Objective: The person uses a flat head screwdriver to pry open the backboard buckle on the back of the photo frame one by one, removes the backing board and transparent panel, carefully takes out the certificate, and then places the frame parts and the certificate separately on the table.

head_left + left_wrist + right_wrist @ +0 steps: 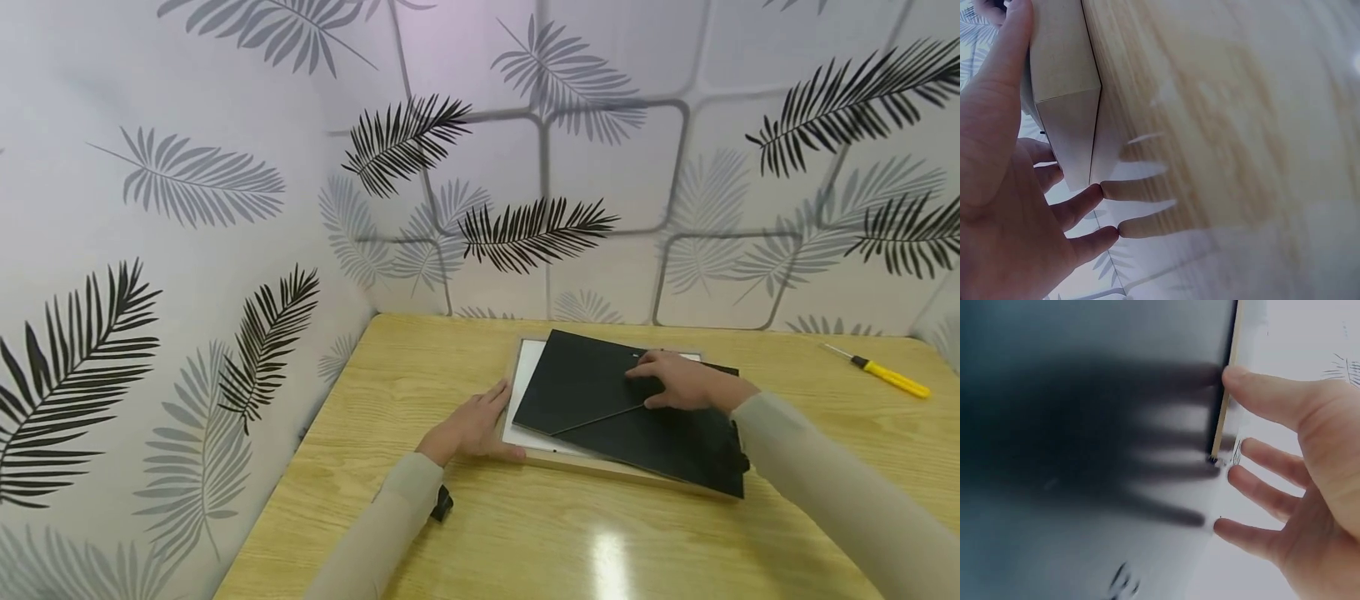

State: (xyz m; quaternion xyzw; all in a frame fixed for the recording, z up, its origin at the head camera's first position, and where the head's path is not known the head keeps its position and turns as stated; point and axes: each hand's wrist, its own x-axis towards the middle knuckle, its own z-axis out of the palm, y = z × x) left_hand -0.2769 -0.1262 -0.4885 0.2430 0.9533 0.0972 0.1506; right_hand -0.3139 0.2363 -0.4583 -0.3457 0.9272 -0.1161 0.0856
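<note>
1. Sleeves (847, 492) come nearest; at head view's four o'clock, the black panel (577, 383) lies askew over the frame (562, 462), so might slip.
2. Left hand (476, 425), straight-fingered, touches the frame; right hand (682, 381), loosely spread, touches the panel; uneven pressure could tilt it.

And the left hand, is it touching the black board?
Apart. The head view shows it: a white strip of the frame is visible between the left hand and the black board.
</note>
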